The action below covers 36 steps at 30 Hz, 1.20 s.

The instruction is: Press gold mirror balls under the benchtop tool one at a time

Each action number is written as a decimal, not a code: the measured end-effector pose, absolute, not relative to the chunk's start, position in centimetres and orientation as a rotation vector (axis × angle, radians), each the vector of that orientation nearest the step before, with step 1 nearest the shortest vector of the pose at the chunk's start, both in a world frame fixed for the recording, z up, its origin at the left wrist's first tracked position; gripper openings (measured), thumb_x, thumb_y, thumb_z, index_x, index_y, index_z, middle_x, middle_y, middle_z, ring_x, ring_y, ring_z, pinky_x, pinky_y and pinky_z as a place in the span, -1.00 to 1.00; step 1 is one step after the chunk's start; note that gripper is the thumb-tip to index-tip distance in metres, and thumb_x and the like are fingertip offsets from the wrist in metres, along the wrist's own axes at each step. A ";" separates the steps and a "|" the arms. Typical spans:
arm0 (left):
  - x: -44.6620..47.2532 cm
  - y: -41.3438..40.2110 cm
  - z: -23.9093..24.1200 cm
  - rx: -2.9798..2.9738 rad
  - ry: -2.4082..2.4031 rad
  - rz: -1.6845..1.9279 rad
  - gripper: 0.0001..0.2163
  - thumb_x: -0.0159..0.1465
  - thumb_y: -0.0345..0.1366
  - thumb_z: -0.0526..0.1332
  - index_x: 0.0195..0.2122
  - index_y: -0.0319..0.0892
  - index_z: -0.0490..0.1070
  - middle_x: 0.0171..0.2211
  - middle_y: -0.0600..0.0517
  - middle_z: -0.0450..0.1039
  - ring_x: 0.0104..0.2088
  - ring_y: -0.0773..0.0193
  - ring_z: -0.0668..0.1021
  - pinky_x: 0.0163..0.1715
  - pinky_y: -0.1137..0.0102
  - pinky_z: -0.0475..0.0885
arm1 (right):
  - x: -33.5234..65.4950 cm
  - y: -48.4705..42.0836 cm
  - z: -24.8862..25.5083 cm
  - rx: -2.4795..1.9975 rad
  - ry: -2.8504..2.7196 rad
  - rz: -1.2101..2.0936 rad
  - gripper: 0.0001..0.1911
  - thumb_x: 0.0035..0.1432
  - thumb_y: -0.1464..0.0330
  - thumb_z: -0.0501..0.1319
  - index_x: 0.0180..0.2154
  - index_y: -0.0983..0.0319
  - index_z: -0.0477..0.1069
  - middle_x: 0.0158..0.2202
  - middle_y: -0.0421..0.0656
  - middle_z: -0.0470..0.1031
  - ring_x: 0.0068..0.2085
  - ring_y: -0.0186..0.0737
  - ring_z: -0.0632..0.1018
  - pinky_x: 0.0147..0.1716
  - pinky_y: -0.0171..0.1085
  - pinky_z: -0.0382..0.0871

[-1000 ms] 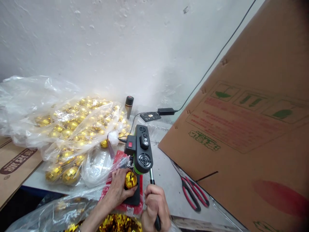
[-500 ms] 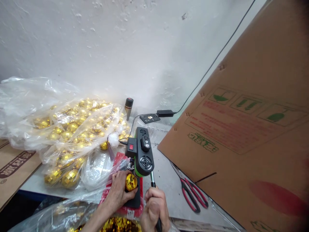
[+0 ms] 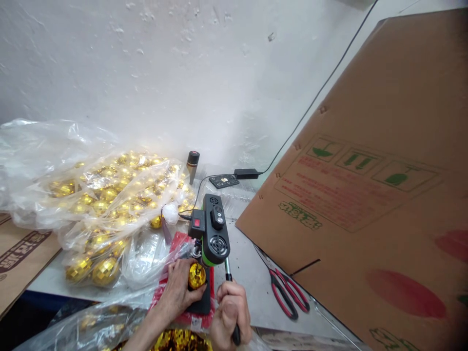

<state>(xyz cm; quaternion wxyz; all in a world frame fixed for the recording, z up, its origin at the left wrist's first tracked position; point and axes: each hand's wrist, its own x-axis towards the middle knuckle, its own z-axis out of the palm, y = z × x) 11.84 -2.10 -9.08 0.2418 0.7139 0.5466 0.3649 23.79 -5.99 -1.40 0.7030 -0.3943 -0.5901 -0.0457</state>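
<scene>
My left hand [image 3: 179,287] is closed round a small gold mirror ball [image 3: 197,276], held under the front end of a black and green bench drill press [image 3: 215,231]. The drill's tip is hidden behind its head and the ball. My right hand [image 3: 233,312] is wrapped round the drill press's lever handle [image 3: 236,335], at the lower right of the machine. A red switch [image 3: 197,222] sits on the machine's left side. The black base [image 3: 200,304] stands on a red plastic sheet [image 3: 181,243].
Gold balls in a clear plastic bag [image 3: 106,190] lie at left; another bag [image 3: 109,324] is nearest me. Red-handled scissors [image 3: 288,295] lie at right beside a large cardboard box [image 3: 365,204]. A spray can [image 3: 192,163] and power adapter [image 3: 246,173] are by the wall.
The view has shifted slightly, so most things sit a little further left. Both hands keep their grip, and the lever looks about the same.
</scene>
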 end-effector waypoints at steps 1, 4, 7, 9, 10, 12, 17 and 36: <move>11.8 -2.1 -9.1 1.956 1.496 1.006 -0.54 0.13 -0.31 0.40 0.09 -0.12 0.52 -0.04 -0.14 0.65 0.01 -0.17 0.62 0.06 -0.03 0.46 | 23.8 -5.9 -1.5 -0.879 -1.312 -0.100 -0.63 0.54 0.38 0.00 -0.41 0.15 0.26 -0.45 -0.29 0.36 -0.45 -0.35 0.40 -0.35 -0.28 0.31; 11.8 -2.1 -9.2 1.965 1.506 1.028 -0.56 0.13 -0.30 0.40 0.07 -0.11 0.52 -0.05 -0.13 0.65 -0.01 -0.17 0.63 0.04 -0.02 0.47 | 23.8 -5.8 -1.8 -0.881 -1.316 -0.102 -0.64 0.52 0.41 -0.02 -0.40 0.15 0.24 -0.44 -0.29 0.35 -0.44 -0.34 0.41 -0.33 -0.27 0.32; 11.8 -2.0 -9.1 1.968 1.504 1.020 -0.55 0.12 -0.30 0.41 0.07 -0.11 0.53 -0.06 -0.13 0.65 -0.02 -0.17 0.63 0.04 -0.01 0.47 | 23.9 -5.9 -2.1 -0.881 -1.332 -0.117 -0.64 0.52 0.43 -0.04 -0.40 0.15 0.23 -0.43 -0.30 0.35 -0.44 -0.35 0.41 -0.31 -0.29 0.34; 11.8 -2.0 -9.0 1.961 1.508 1.016 -0.55 0.12 -0.29 0.42 0.07 -0.10 0.53 -0.08 -0.11 0.65 -0.03 -0.16 0.63 0.04 0.00 0.47 | 24.1 -6.1 -2.2 -0.887 -1.376 -0.120 -0.65 0.51 0.45 -0.03 -0.39 0.16 0.26 -0.42 -0.29 0.38 -0.43 -0.36 0.43 -0.31 -0.29 0.36; 11.7 -2.0 -8.9 1.955 1.509 1.014 -0.56 0.13 -0.28 0.43 0.07 -0.10 0.53 -0.08 -0.11 0.65 -0.03 -0.16 0.63 0.04 0.00 0.47 | 24.2 -6.2 -2.3 -0.887 -1.406 -0.122 -0.65 0.51 0.44 -0.02 -0.39 0.16 0.28 -0.42 -0.29 0.40 -0.43 -0.36 0.45 -0.30 -0.29 0.38; 11.7 -2.1 -8.8 1.947 1.508 1.003 -0.56 0.15 -0.24 0.44 0.08 -0.09 0.53 -0.09 -0.10 0.64 -0.03 -0.16 0.63 0.05 0.01 0.47 | 24.3 -6.3 -2.5 -0.886 -1.452 -0.128 -0.65 0.52 0.43 -0.01 -0.37 0.16 0.33 -0.40 -0.28 0.44 -0.42 -0.35 0.48 -0.25 -0.27 0.43; 11.7 -2.2 -8.8 1.937 1.517 1.004 -0.56 0.15 -0.23 0.47 0.07 -0.09 0.53 -0.07 -0.10 0.64 -0.02 -0.16 0.62 0.05 0.00 0.48 | 24.5 -6.2 -2.9 -0.880 -1.460 -0.138 -0.64 0.54 0.42 -0.03 -0.36 0.17 0.32 -0.40 -0.27 0.44 -0.40 -0.35 0.51 -0.31 -0.30 0.42; 8.9 -11.3 -18.0 2.632 1.290 0.971 -0.46 0.20 -0.15 0.50 0.21 0.07 0.50 0.06 -0.10 0.71 -0.05 -0.07 0.69 -0.07 0.20 0.56 | 24.6 -6.8 4.6 -0.895 -1.427 0.095 -0.66 0.49 0.53 0.06 -0.38 0.19 0.35 -0.43 -0.26 0.40 -0.43 -0.41 0.47 -0.45 -0.41 0.34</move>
